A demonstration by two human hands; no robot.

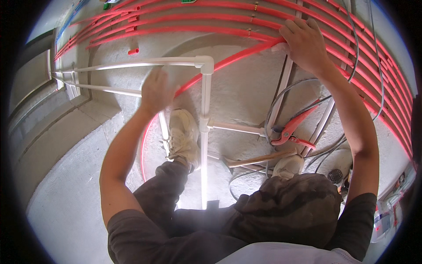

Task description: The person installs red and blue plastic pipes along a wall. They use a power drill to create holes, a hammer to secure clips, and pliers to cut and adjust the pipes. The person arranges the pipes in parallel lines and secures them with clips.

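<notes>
My right hand (307, 46) is curled onto the upper right end of a loose red pipe (237, 56), which runs diagonally down to the left beside several parallel red pipes (206, 20). My left hand (156, 90) is blurred beside that pipe's lower stretch, just below a white pipe run (132, 63); its grip is unclear. A white elbow fitting (205, 63) joins that run to a vertical white pipe (205, 94) between my hands. Red-handled pipe cutters (289, 132) lie below my right hand.
Grey cables (277, 97) loop over the floor at right, near a wooden-handled tool (263, 157). A short red fitting (133, 51) lies at upper left. My shoes (181, 134) rest among the pipes. A concrete step (66, 123) borders the left side.
</notes>
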